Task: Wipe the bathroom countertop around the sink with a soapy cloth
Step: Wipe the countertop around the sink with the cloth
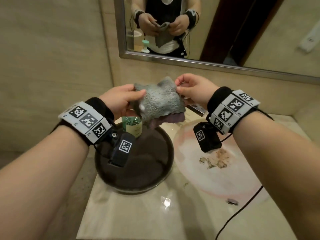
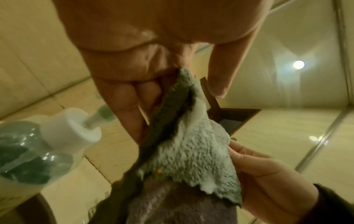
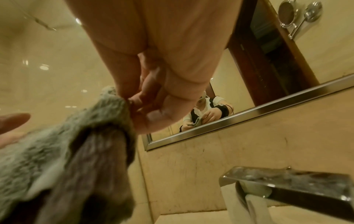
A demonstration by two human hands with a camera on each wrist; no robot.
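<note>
A grey fluffy cloth with a purple underside hangs in the air above the counter, white foam dabbed on it. My left hand pinches its left edge between thumb and fingers. My right hand pinches its right corner. The cloth is stretched between both hands over the dark tray and the back of the sink. A green soap pump bottle stands just below the cloth, seen close in the left wrist view as a bottle with a white pump.
A round dark tray sits on the marble countertop at left. The glass sink basin at right holds brownish debris. A chrome faucet juts out at the back. A framed mirror hangs above.
</note>
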